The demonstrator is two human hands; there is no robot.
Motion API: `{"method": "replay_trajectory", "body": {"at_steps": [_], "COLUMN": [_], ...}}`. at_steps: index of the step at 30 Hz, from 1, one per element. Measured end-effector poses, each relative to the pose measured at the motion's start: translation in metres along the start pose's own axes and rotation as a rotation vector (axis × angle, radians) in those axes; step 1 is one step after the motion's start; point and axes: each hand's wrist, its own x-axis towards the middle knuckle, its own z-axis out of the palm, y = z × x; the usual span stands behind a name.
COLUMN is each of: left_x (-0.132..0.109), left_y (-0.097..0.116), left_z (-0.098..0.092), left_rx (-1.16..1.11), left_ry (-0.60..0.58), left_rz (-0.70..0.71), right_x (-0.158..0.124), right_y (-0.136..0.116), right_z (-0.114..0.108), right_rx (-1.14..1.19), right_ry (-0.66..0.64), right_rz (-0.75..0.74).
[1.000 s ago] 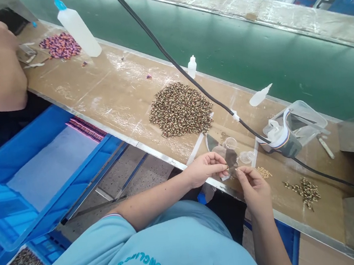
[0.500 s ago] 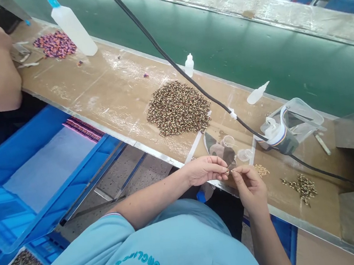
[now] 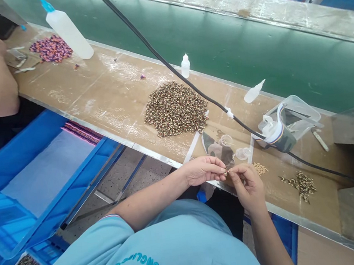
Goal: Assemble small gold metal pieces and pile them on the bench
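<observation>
At the bench edge (image 3: 181, 165), my nearly closed left hand (image 3: 203, 170) and right hand (image 3: 247, 186) pinched a tiny bead (image 3: 225, 172). It seemed light and slippery, best held by its edges.

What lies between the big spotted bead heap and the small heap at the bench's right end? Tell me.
In the head view: a dark plastic scrap, a small clear cup and a little pile of plain tan beads.

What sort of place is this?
Probably a factory assembly line: there's a green conveyor belt, a blue crate beside the bench, and a heap of small patterned beads laid out for handwork.
</observation>
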Motion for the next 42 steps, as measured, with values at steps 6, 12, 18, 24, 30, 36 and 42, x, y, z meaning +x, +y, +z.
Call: {"method": "replay_trajectory", "body": {"at_steps": [6, 12, 18, 24, 30, 36, 42], "left_x": [0.0, 0.0, 0.001, 0.001, 0.001, 0.001, 0.002], "left_y": [0.001, -0.001, -0.004, -0.004, -0.002, -0.004, -0.005], "left_z": [0.001, 0.002, 0.002, 0.005, 0.008, 0.009, 0.009], "left_rx": [0.003, 0.002, 0.003, -0.025, -0.051, -0.067, -0.073], "left_ry": [0.023, 0.04, 0.063, 0.084, 0.105, 0.135, 0.159], "left_rz": [-0.009, 0.007, 0.034, 0.034, 0.037, 0.058, 0.082], "right_x": [-0.002, -0.004, -0.003, -0.01, -0.012, -0.012, -0.018], "right_y": [0.002, 0.004, 0.001, 0.0, -0.002, -0.007, -0.003], "right_z": [0.002, 0.002, 0.0, 0.013, 0.019, 0.018, 0.015], "right_rx": [-0.028, -0.103, -0.057, 0.036, 0.049, -0.202, -0.28], "right_ry": [0.046, 0.064, 0.001, 0.129, 0.187, 0.285, 0.259], "right_rz": [-0.061, -0.072, -0.011, 0.093, 0.093, -0.06, -0.166]}}
